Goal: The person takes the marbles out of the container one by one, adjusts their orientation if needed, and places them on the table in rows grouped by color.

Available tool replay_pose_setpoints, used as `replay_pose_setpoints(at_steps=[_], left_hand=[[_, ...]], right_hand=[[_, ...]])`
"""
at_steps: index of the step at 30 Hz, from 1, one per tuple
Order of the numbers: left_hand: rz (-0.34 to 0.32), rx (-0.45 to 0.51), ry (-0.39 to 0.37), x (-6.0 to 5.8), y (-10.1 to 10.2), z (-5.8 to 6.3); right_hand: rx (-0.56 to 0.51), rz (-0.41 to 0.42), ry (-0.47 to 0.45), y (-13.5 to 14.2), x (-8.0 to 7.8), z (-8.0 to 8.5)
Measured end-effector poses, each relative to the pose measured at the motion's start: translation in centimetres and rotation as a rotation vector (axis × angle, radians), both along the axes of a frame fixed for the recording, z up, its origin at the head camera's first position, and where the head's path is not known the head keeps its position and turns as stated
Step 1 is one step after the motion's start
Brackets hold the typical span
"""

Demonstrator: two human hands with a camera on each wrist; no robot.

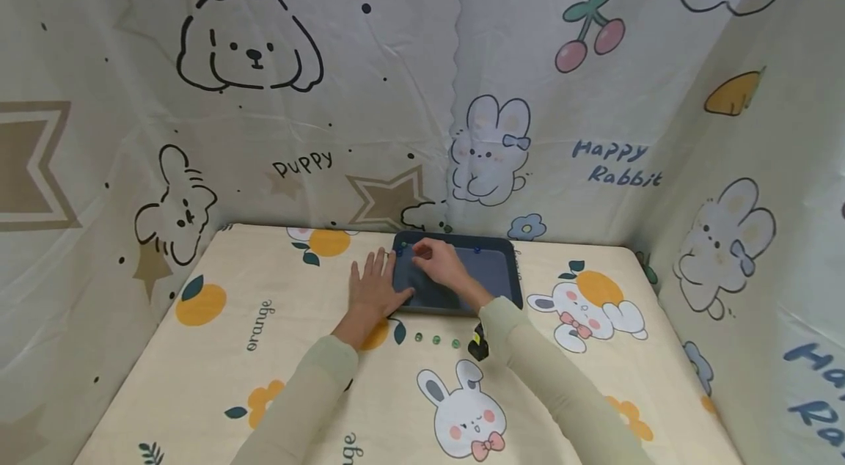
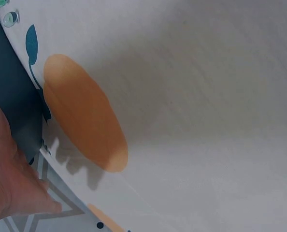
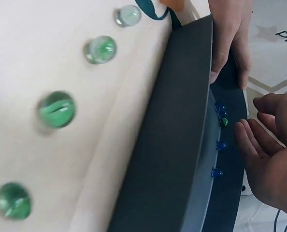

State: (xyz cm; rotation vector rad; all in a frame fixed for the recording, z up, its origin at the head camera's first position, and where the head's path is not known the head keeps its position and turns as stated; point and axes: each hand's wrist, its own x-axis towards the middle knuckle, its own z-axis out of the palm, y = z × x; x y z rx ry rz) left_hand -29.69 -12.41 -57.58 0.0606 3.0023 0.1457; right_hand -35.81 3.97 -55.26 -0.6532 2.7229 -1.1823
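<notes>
A dark blue-grey tray (image 1: 462, 304) lies at the back of the table. My left hand (image 1: 372, 287) rests at its left edge, fingers straight and spread, thumb over the near rim. Over the tray's left half is my right hand (image 1: 439, 263), its fingers loosely bent, with a gap between thumb and fingertips and nothing seen between them. Just beside those fingertips, in the right wrist view, a green marble (image 3: 224, 122) sits against blue marbles (image 3: 221, 108) inside the tray. Farther along are another blue marble (image 3: 222, 145) and one more blue marble (image 3: 217, 172).
Several green marbles (image 3: 58, 109) lie in a row on the patterned tablecloth (image 1: 284, 348) in front of the tray. A small black object with a yellow patch (image 1: 478, 342) shows beside the right sleeve. Printed cloth walls (image 1: 396, 83) stand right behind the tray and on both sides.
</notes>
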Motion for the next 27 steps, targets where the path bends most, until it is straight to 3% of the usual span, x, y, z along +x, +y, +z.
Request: replay_pose_setpoints(at_steps=[6, 15, 21, 27], left_hand=[[-0.005, 0.001, 0.005, 0.0, -0.2, 0.0], [0.003, -0.009, 0.001, 0.0, -0.2, 0.2], [0.010, -0.015, -0.033, 0.0, -0.2, 0.1], [0.002, 0.005, -0.015, 0.2, -0.1, 0.5]], right_hand=[[0.051, -0.034, -0.017, -2.0, -1.2, -0.1], [0.137, -0.069, -0.014, -3.7, -2.1, -1.8], [0.179, -0.059, 0.033, -4.2, -2.5, -2.4], [0.229, -0.052, 0.075, -4.3, -3.0, -2.4]])
